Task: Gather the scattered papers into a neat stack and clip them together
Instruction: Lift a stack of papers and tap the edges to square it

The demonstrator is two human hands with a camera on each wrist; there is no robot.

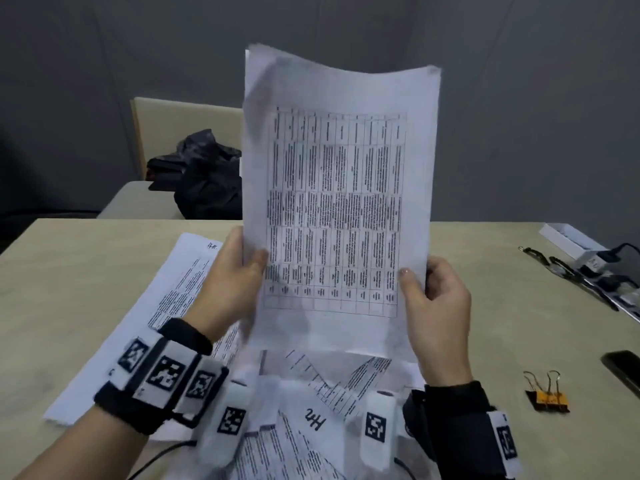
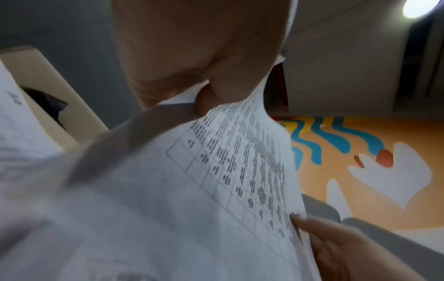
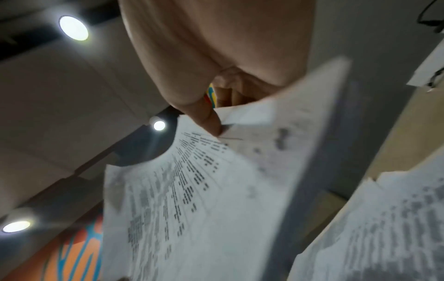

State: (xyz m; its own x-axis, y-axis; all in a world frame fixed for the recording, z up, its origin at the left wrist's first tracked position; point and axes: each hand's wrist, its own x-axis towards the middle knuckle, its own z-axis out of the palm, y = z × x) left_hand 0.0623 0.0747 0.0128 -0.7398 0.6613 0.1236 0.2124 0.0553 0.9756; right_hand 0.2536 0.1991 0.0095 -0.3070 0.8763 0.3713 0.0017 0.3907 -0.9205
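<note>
I hold a few printed sheets (image 1: 337, 188) upright above the table, a table of text facing me. My left hand (image 1: 239, 268) pinches their left edge, thumb in front. My right hand (image 1: 427, 289) grips the right edge, thumb on the front. In the left wrist view the sheets (image 2: 216, 190) run from my left thumb down to my right hand (image 2: 336, 247). In the right wrist view my thumb presses the sheets (image 3: 192, 190). More loose papers (image 1: 311, 410) lie scattered on the table below, one long sheet (image 1: 149, 306) at the left. Orange binder clips (image 1: 547, 396) lie at the right.
The beige table (image 1: 502, 323) carries a dark phone (image 1: 623, 368) at the right edge, with black cables, straps and a white box (image 1: 571, 237) at the back right. Behind the table a chair (image 1: 162, 133) bears a dark bag (image 1: 204, 174).
</note>
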